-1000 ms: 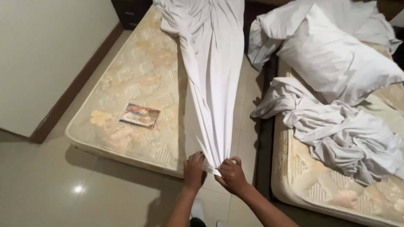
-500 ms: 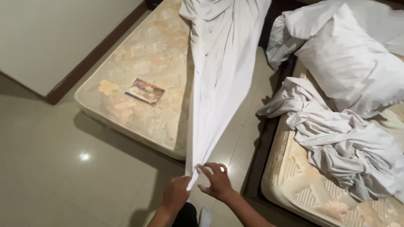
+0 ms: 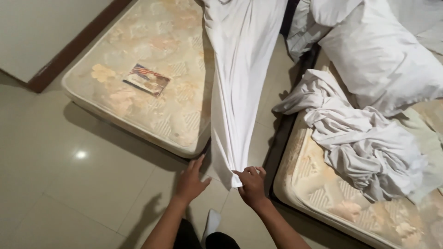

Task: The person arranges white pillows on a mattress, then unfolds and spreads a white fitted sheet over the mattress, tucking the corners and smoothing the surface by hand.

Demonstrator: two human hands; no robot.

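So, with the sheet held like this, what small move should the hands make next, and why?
Probably bring the left hand back onto the sheet's lower end. Only the right hand pinches the white sheet there; the left is open beside it, not touching. The sheet hangs bunched in a narrow strip over the bare mattress's edge, so a second grip seems needed to spread it.

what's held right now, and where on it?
Right hand pinches the white sheet at its gathered lower end. Left hand is open beside it, holding nothing.
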